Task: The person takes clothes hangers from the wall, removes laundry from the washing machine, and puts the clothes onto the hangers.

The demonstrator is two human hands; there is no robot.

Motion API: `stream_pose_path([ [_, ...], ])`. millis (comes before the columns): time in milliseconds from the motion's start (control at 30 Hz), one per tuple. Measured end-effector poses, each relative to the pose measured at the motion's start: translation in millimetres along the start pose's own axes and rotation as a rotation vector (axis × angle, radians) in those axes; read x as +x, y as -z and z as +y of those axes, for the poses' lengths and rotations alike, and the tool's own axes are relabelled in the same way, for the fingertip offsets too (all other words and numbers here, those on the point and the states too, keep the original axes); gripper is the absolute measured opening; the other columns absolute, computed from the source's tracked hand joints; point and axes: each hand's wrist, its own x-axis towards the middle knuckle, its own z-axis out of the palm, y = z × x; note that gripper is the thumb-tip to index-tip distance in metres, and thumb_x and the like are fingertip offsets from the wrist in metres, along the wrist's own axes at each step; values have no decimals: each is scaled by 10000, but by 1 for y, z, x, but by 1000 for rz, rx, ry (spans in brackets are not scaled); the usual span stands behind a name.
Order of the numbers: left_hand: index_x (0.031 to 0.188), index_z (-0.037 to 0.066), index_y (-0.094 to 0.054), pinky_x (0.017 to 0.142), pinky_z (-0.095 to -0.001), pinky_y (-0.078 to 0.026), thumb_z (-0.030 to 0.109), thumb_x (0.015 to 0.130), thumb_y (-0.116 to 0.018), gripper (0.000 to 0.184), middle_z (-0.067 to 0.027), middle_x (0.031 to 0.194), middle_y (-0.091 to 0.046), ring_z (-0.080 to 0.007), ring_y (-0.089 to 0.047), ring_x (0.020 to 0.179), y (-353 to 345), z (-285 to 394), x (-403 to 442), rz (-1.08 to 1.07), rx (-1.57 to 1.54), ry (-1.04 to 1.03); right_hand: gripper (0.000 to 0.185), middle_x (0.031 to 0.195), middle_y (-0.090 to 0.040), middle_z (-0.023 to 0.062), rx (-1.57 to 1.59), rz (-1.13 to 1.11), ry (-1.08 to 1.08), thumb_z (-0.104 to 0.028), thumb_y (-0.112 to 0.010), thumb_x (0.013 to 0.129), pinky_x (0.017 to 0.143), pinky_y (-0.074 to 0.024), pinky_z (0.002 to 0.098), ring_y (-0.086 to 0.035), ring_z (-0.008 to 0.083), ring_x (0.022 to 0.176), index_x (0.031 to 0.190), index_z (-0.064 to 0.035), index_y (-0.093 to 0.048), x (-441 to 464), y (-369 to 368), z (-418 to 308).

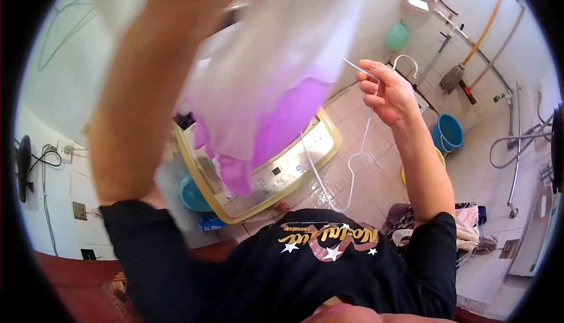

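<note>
My right hand (pixel 388 91) is closed around a white wire clothes hanger (pixel 351 167), fingers wrapped over its wire near the hook. The hanger's loop dangles below the hand, beside the garment. A white and purple garment (pixel 276 88), blurred by motion, hangs in front of me from the upper edge of the view. My left arm rises past the left side of the garment, and its hand lies beyond the top edge. Behind and below the cloth stands a washing machine (pixel 279 173) with a cream-yellow rim, partly covered by the garment.
A blue bucket (pixel 449 132) stands on the tiled floor at the right, by a mop (pixel 452 79) leaning on the wall. A teal basin (pixel 194 195) sits left of the machine. Piled clothes (pixel 470 223) lie near my right elbow. Pipes and a hose (pixel 517 146) run along the right wall.
</note>
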Motion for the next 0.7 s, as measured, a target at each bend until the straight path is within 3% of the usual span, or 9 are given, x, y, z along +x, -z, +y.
stream_pose_path([
  [133,1046,63,-597,698,-336,-486,162,814,-558,255,-219,901,-627,-247,-620,823,-127,41,-40,-255,204,-215,166,749,-509,56,331,-21,-9,-86,-437,876,366,-281,177,-400,82,524,987,20,-501,-29,26,-23],
  [167,981,88,-611,641,-373,-467,213,806,-529,231,-218,805,-611,-283,-610,761,-161,30,-69,-216,39,-200,152,726,-503,45,448,-22,13,-83,-423,878,353,-272,178,-388,79,501,960,16,-504,-39,39,-29],
  [200,986,87,-610,648,-373,-467,213,808,-530,233,-216,816,-611,-282,-609,769,-187,27,-91,-267,-49,-174,127,676,-471,14,401,198,23,-80,-401,881,332,-258,181,-355,74,463,888,-1,-500,-60,23,-45],
  [233,991,86,-610,656,-372,-467,213,809,-530,235,-214,826,-610,-282,-609,776,-202,29,-105,-376,-91,-150,93,694,-461,30,508,88,9,-50,-404,867,344,-276,179,-369,75,493,857,5,-479,-59,67,-43],
  [300,1000,84,-609,670,-370,-467,213,813,-531,240,-210,848,-610,-281,-608,790,-223,40,-125,-582,-160,-153,89,726,-452,60,607,95,-29,-17,-415,851,363,-294,178,-386,81,529,921,20,-455,-77,83,-47],
  [367,1009,83,-608,685,-369,-466,212,816,-531,245,-205,869,-609,-280,-607,804,-238,54,-135,-755,-206,-199,191,768,-448,93,557,50,-18,-9,-441,838,388,-295,181,-391,95,549,1026,5,-412,-83,83,-41],
  [500,1028,79,-607,714,-366,-466,211,822,-533,255,-197,912,-608,-278,-605,832,-272,86,-144,-1003,-277,-316,243,813,-480,126,248,137,88,7,-458,806,408,-294,205,-408,112,564,1049,9,-442,-90,67,-43],
  [700,1056,74,-604,757,-361,-466,210,832,-534,271,-184,976,-606,-274,-603,874,-306,114,-159,-1311,-292,-413,252,813,-503,126,248,129,-51,29,-437,789,404,-293,205,-408,103,553,1040,11,-442,-90,79,-44],
])
